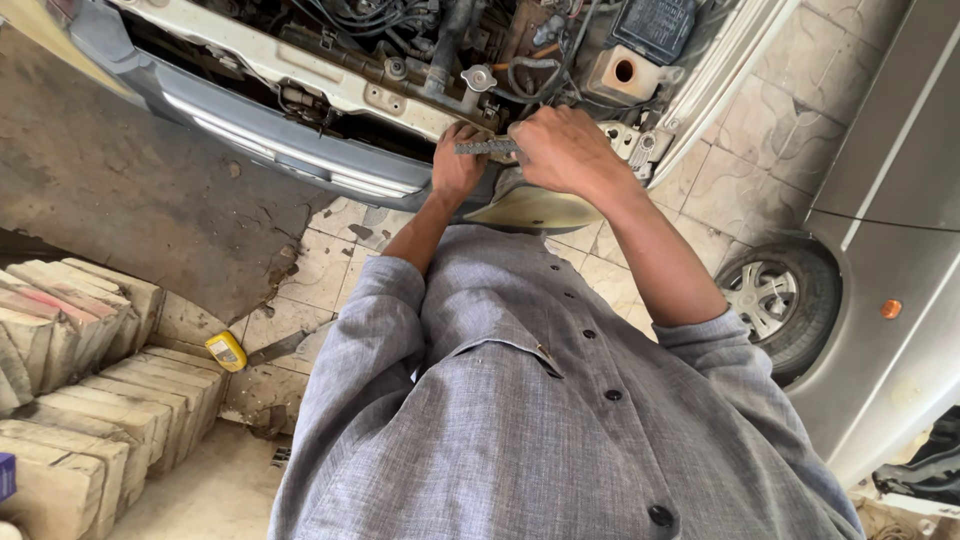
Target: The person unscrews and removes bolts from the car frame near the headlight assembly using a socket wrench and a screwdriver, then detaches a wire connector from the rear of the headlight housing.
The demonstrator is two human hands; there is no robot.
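My left hand [457, 163] and my right hand [563, 150] meet at the front edge of an open car engine bay [420, 60]. Between them they grip a short, dark grey, ridged metal tool [487, 146], held level. The left fist closes on one end; the right hand wraps the other end from above. Just beyond the hands lie hoses, a round cap [478, 78] and a pale fluid tank [625, 73]. My grey buttoned shirt [520, 400] fills the lower middle and hides what lies below the hands.
The car's grey front bumper [270, 135] runs across the upper left. A second grey car with a wheel [775, 300] stands at the right. Stacked stone blocks [80, 370] sit at the lower left, with a small yellow container [227, 351] on the tiled floor.
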